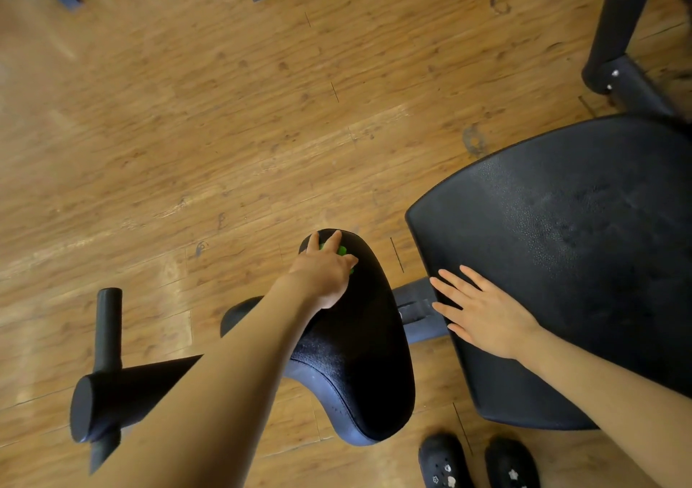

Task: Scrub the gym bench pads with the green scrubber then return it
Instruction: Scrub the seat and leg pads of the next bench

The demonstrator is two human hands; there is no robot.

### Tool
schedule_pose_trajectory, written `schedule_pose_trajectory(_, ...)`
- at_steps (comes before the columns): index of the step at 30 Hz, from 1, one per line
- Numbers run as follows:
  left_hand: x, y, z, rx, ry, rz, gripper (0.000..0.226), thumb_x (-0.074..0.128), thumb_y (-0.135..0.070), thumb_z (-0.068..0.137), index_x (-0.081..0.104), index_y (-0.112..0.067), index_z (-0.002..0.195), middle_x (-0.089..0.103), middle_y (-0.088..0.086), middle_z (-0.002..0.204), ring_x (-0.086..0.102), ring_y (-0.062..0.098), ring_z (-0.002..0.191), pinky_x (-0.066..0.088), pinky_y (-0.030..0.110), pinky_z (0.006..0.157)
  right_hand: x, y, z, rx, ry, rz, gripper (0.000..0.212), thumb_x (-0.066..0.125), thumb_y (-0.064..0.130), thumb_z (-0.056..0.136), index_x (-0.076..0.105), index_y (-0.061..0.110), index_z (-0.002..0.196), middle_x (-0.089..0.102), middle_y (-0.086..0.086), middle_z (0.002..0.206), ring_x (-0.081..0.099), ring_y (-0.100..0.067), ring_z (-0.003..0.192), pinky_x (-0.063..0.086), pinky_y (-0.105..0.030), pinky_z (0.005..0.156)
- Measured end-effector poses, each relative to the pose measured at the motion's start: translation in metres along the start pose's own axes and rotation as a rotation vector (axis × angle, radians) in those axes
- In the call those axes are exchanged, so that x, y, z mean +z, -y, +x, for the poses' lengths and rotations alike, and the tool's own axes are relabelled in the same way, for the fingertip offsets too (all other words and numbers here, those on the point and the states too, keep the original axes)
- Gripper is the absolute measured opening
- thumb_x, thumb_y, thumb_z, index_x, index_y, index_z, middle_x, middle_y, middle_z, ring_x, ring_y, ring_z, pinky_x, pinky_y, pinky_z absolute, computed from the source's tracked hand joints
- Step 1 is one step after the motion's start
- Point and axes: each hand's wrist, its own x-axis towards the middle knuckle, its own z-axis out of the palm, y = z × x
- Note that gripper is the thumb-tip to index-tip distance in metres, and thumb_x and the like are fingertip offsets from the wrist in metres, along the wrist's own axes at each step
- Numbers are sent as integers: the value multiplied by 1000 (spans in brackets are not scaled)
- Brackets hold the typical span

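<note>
The small black seat pad [359,356] of the gym bench runs from the centre down toward me. My left hand [325,271] presses on its far end, fingers closed over the green scrubber [342,251], which shows only as a green sliver between them. The larger black back pad [569,263] fills the right side. On its near left edge my right hand [483,313] lies flat, fingers spread and holding nothing.
A black foam roller on a metal bar [108,375] sticks out at lower left. The bench's metal frame [415,309] joins the two pads. Dark frame legs [621,38] stand at upper right and along the top edge. My black shoes [479,461] stand on the wooden floor [187,113].
</note>
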Motion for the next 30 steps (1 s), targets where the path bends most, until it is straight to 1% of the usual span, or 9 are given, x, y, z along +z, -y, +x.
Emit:
schedule_pose_trajectory(2,-3,-4,8,13,-24,49,48,34,-17,105,34,-34,149,-9,5,163,-13,40,147,7,52,118,-1,1,1,10,-2,5,49,76,41,79,70,14,119,50,-17,143,45,-36,135,17,-53,113)
schedule_pose_trajectory(4,-4,-7,15,32,-41,113,46,34,-20,105,34,-32,150,-8,5,163,-14,39,147,4,50,119,-1,1,1,18,3,15,49,76,41,79,70,14,119,50,-18,143,44,-36,135,9,-52,115)
schedule_pose_trajectory(7,-4,-5,22,67,-12,132,45,35,-24,105,34,-32,150,-6,3,164,-12,37,148,4,49,119,-2,2,1,25,19,19,49,76,42,79,70,14,119,49,-17,143,44,-36,136,6,-51,115)
schedule_pose_trajectory(12,-10,11,1,142,102,33,44,32,-26,107,31,-35,150,-7,-3,164,-11,31,149,7,51,121,-2,2,2,30,44,10,49,76,42,79,70,14,120,49,-18,144,43,-36,136,5,-51,116)
schedule_pose_trajectory(15,-17,15,-17,167,140,6,44,29,-30,107,29,-33,151,-8,-3,163,-12,29,149,7,49,121,-2,1,2,31,66,0,49,74,42,81,69,14,121,47,-18,145,41,-36,137,5,-52,116)
schedule_pose_trajectory(19,-18,10,-7,157,132,24,44,29,-31,107,31,-34,151,-7,-2,164,-13,32,148,7,50,121,-3,1,2,28,74,-3,48,73,43,82,69,15,122,47,-17,146,41,-36,138,16,-54,114)
schedule_pose_trajectory(22,-16,7,11,156,101,64,44,29,-34,106,32,-35,150,-3,-1,164,-11,34,148,4,50,120,-1,1,1,24,82,-23,48,70,44,84,68,17,124,45,-16,147,39,-35,139,17,-54,114)
schedule_pose_trajectory(26,-15,5,31,152,66,128,44,30,-37,106,32,-35,150,-1,0,164,-10,35,149,2,49,120,-1,1,2,24,61,-17,49,73,43,82,69,16,122,47,-17,146,41,-36,138,18,-54,113)
schedule_pose_trajectory(30,-18,3,35,182,68,153,44,34,-36,105,35,-33,149,2,0,164,-7,32,149,3,47,120,1,0,1,18,46,-20,48,71,42,83,69,15,123,46,-16,146,40,-35,138,19,-54,114)
